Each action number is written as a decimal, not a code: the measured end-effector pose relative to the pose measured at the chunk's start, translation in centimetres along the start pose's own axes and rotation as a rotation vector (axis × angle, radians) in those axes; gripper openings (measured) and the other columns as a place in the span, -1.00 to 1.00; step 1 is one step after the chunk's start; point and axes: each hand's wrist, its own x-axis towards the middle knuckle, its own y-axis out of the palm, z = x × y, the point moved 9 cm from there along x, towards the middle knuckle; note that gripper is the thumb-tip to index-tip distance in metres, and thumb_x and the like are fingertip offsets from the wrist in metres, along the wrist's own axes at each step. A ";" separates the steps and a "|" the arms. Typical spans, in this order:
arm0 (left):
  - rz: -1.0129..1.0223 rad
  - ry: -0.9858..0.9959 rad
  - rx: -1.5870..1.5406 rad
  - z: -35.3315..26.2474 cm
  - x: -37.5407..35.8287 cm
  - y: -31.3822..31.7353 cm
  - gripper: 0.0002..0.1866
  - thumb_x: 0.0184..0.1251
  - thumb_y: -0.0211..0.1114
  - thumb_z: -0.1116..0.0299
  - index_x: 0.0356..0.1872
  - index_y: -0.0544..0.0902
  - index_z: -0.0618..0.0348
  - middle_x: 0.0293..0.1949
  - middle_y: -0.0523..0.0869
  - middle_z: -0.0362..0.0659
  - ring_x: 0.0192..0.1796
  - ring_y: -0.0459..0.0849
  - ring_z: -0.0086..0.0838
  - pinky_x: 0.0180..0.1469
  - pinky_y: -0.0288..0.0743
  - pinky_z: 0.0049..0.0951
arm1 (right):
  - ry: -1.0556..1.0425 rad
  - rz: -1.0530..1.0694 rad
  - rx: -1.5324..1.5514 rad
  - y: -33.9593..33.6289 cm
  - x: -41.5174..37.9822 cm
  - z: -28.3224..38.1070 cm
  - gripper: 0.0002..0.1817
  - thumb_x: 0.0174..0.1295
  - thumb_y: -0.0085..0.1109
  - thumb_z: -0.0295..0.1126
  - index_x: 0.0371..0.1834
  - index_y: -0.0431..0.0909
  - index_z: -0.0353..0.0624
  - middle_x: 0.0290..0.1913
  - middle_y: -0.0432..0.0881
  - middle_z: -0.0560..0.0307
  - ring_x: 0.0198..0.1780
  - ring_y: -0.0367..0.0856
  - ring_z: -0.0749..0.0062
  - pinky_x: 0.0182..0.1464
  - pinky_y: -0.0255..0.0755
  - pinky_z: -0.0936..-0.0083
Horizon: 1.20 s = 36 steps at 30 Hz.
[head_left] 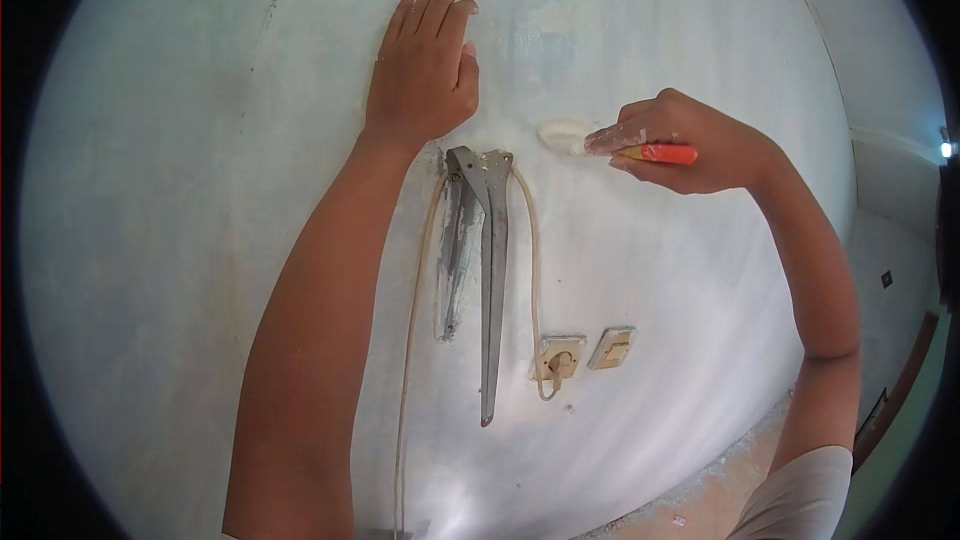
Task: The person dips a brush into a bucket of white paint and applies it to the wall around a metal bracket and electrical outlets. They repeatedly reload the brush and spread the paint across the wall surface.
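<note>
We see a pale blue-white wall (200,240), mottled with grey smudges, a cream-white dab of filler (560,133) on it, and a tool with an orange-red handle (665,153). A dull grey metal bracket (490,280) hangs beside a beige cord (415,340), above a yellowed cream socket (558,357) and switch (612,347).

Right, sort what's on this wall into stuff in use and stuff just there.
In use: right hand, putty knife, filler patch, left hand flat on the wall.
Just there: metal bracket, cable, socket, switch.
</note>
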 end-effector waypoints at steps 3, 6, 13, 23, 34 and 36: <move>0.000 0.002 -0.004 0.0 -0.1 -0.1 -0.61 0.25 0.09 0.51 0.14 0.48 0.21 0.37 0.45 -0.02 0.48 0.36 -0.11 0.57 0.11 0.04 | 0.084 -0.015 0.150 -2.0 0.2 -0.4 -0.77 0.29 0.26 -0.60 -0.01 0.73 -0.31 0.00 0.78 -0.04 -0.17 0.75 0.31 -0.22 0.68 0.43; -0.016 0.000 0.015 0.1 0.0 -0.2 -0.63 0.24 0.12 0.46 0.10 0.52 0.22 0.33 0.49 -0.01 0.46 0.39 -0.18 0.58 0.13 -0.03 | 0.202 -0.069 0.250 -4.1 1.0 -2.3 -0.85 0.38 0.24 -0.52 -0.09 0.75 -0.29 -0.02 0.79 0.03 -0.10 0.76 0.41 -0.31 0.70 0.47; -0.022 -0.015 -0.050 0.2 -0.1 -0.5 -0.61 0.26 0.09 0.52 0.14 0.47 0.26 0.35 0.45 0.04 0.45 0.39 -0.07 0.56 0.14 0.04 | 0.099 -0.313 0.053 -10.4 5.3 -5.5 -0.85 0.39 0.21 -0.44 -0.14 0.75 -0.23 -0.03 0.78 0.13 -0.09 0.72 0.50 -0.26 0.67 0.52; -0.172 -0.064 -0.050 1.3 -0.2 -1.7 -0.62 0.25 0.08 0.54 0.11 0.47 0.32 0.32 0.47 0.09 0.42 0.41 0.02 0.53 0.17 0.08 | 0.020 -0.609 -0.184 -15.5 7.1 -6.4 -0.75 0.47 0.10 -0.42 0.07 0.70 -0.26 0.16 0.73 0.16 -0.24 0.69 0.55 -0.25 0.61 0.58; -0.175 -0.062 -0.102 1.5 -0.3 -1.5 -0.62 0.23 0.09 0.54 0.10 0.47 0.31 0.31 0.48 0.08 0.36 0.45 0.05 0.52 0.18 0.08 | -0.213 -0.210 -0.041 -3.8 5.2 1.4 -0.86 0.34 0.20 -0.55 -0.13 0.72 -0.27 -0.10 0.80 0.01 -0.08 0.76 0.21 -0.05 0.62 0.41; -0.176 -0.062 -0.106 1.5 -0.4 -1.5 -0.63 0.23 0.09 0.54 0.10 0.47 0.31 0.31 0.48 0.07 0.36 0.45 0.05 0.52 0.18 0.08 | 0.056 -0.083 0.153 -2.6 4.6 0.6 -0.89 0.36 0.22 -0.58 -0.25 0.75 -0.21 -0.26 0.76 0.09 0.12 0.75 0.26 -0.44 0.64 0.50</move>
